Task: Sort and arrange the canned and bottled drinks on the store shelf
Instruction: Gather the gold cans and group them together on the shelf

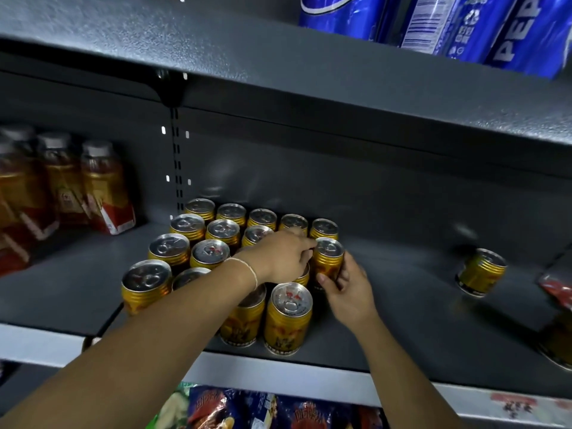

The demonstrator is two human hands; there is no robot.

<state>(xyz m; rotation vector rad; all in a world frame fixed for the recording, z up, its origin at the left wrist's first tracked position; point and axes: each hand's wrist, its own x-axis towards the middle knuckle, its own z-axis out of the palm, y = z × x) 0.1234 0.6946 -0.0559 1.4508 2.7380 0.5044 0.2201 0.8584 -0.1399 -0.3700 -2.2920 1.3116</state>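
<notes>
Head view — I log right hand (346, 292) wrapped round upright can (328, 262) at block's (172, 249) right edge, left hand (280, 256) curled at its rim, hold unclear; stray can (481, 272) lies rightward.

Dark grey shelf (402, 305), gold cans (173, 249), lone can (481, 272), bottles (102, 187)

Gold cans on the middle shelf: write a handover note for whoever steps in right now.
Right hand grips a gold can at the right edge of the block of gold cans.
Left hand reaches over the block, fingers at that can's rim; grip unclear.
Done: the block stands in rows on the shelf.
Left: seat the held can, then probably fetch the lone can far right.
</notes>
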